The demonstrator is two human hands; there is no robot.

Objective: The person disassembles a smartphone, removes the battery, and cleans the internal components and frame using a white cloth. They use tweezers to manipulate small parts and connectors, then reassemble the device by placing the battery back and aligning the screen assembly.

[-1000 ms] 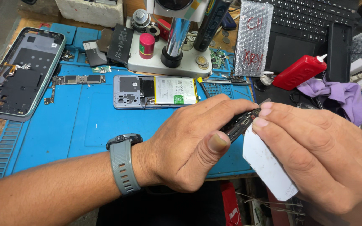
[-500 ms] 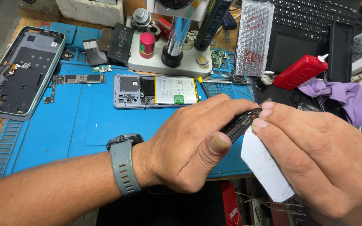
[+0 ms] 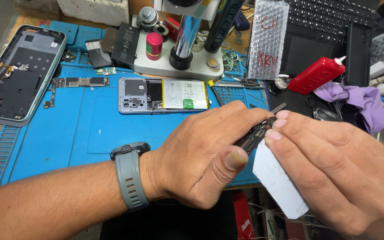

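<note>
My left hand point(image 3: 205, 153) grips a small dark phone part point(image 3: 255, 134), thumb and fingers wrapped around it, above the near edge of the blue work mat point(image 3: 90, 129). My right hand point(image 3: 334, 166) holds a thin white plastic card point(image 3: 277, 178) and presses its fingertips against the end of the dark part. A grey watch point(image 3: 130, 175) sits on my left wrist. Most of the dark part is hidden by my fingers.
An opened phone with its battery showing point(image 3: 165, 94) lies on the mat. A phone frame point(image 3: 16, 73) lies at far left, a circuit board point(image 3: 78, 82) beside it. Behind stand a microscope base point(image 3: 178, 58), a red bottle point(image 3: 317, 74), a purple cloth point(image 3: 363, 102), a bubble-wrap pouch point(image 3: 267, 38) and a keyboard point(image 3: 330, 15).
</note>
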